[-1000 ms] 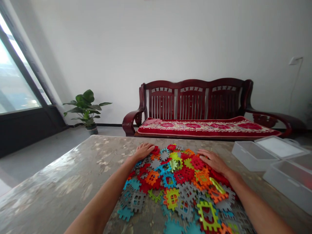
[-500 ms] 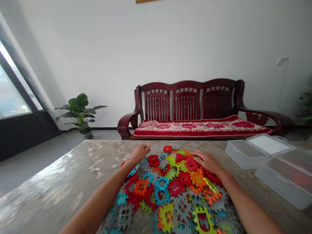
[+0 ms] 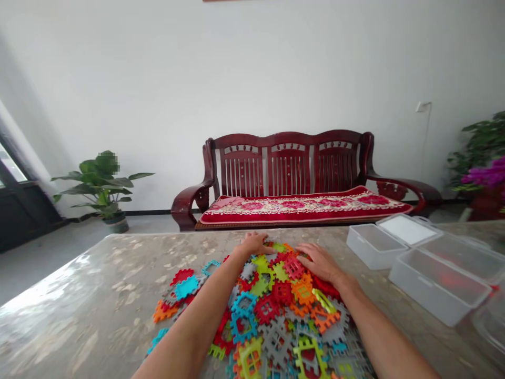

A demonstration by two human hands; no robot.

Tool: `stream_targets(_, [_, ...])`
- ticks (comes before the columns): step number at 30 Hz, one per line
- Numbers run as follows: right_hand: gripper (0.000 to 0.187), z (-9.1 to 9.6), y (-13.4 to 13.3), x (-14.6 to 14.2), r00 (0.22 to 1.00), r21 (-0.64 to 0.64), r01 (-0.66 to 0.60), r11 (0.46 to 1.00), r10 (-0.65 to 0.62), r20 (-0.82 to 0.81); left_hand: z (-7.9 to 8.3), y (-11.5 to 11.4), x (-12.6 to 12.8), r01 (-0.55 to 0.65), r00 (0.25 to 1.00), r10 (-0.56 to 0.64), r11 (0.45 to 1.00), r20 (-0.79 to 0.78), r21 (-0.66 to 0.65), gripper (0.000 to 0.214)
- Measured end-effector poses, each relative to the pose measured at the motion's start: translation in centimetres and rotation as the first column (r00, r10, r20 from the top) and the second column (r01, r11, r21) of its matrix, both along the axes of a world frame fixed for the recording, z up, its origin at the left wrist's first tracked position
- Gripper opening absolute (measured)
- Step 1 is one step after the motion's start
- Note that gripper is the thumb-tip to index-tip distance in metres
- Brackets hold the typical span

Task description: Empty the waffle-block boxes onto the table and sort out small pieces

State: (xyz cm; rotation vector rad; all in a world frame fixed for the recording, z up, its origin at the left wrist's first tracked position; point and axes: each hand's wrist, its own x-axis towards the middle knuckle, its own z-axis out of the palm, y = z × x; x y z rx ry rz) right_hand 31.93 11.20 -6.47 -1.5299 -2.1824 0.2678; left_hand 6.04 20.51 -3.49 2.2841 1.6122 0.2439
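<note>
A heap of flat plastic interlocking tiles (image 3: 276,310) in red, orange, blue, green and grey lies on the marbled table (image 3: 98,310). My left hand (image 3: 254,243) rests palm down on the far edge of the heap, fingers stretched out. My right hand (image 3: 319,261) lies flat on the tiles just to its right, fingers spread toward the left hand. Neither hand grips a tile. A few tiles (image 3: 183,284) lie scattered apart to the left of my left forearm.
Clear plastic boxes (image 3: 437,284) and a lid (image 3: 406,230) stand on the table at right. Beyond the table is a dark red wooden bench (image 3: 292,179) with a floral cushion. A potted plant (image 3: 100,184) stands at left, another plant with purple flowers (image 3: 483,176) at right.
My left hand has slid right across the far side of the heap toward my right hand, leaving several tiles behind on its left. The view has turned to the right.
</note>
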Motion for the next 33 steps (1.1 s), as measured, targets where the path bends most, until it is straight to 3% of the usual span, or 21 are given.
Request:
stream_targets(6, [0.038,0.6,-0.2,-1.0,1.0,0.1,-0.001,0.995,0.0,0.011,0.0,-0.3,0.6,0.039,0.999,-0.04,0.997,0.022,0.068,0.046])
stream_targets(11, [0.044,0.2,-0.2,-1.2,0.993,0.108,0.051,0.993,-0.04,-0.109,-0.2,-1.0,0.7,0.03,0.996,-0.04,0.992,0.077,0.124,0.032])
stream_targets(18, [0.041,-1.0,0.6,-0.5,0.961,0.181,0.12,0.976,-0.068,-0.268,0.0,-2.0,0.4,0.003,0.989,-0.029,0.984,0.144,0.18,0.028])
stream_targets(24, [0.039,-0.9,0.6,-0.7,0.937,0.24,0.127,0.962,-0.037,-0.349,0.8,-4.8,0.5,0.039,0.976,-0.097,0.959,0.196,0.279,0.026])
stream_targets(28, [0.03,-0.2,0.4,-0.7,0.884,0.194,0.173,0.966,-0.065,-0.464,1.4,-7.6,0.3,0.08,0.962,-0.165,0.933,0.22,0.35,0.028])
stream_targets(33, [0.034,1.6,0.0,-1.9,0.784,0.095,0.175,0.98,-0.08,-0.616,2.4,-10.8,-0.1,0.122,0.953,-0.223,0.901,0.204,0.416,0.044])
